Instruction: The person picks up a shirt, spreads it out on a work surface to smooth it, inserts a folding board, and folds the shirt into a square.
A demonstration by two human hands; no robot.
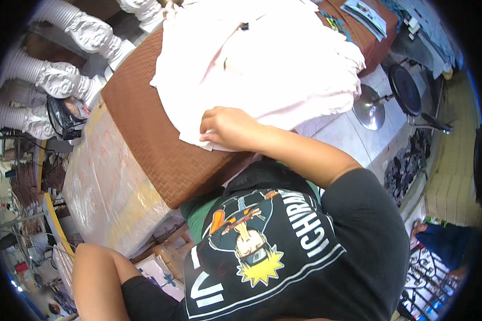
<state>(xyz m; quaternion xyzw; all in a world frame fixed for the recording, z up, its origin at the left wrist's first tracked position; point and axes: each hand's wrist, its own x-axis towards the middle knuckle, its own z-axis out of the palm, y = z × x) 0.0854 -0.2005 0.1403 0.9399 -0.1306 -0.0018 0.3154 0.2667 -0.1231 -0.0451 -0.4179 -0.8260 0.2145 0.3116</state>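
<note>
A large pale whitish-pink cloth (284,69), seemingly a garment with a small dark tag, lies spread over the brown-covered table (139,123). My right hand (227,128) is at its near edge, fingers curled and closed on the fabric. The cloth's lower corner hangs just beside the fingertips. My left arm (99,281) is bent at the lower left, and its hand is out of the picture.
Plastic-wrapped bulk (107,182) stands left of the table, near white ornate columns (59,80). A folded blue garment (365,18) lies at the far right. A round black stool (405,89) stands to the right. Another person (444,243) is at the lower right.
</note>
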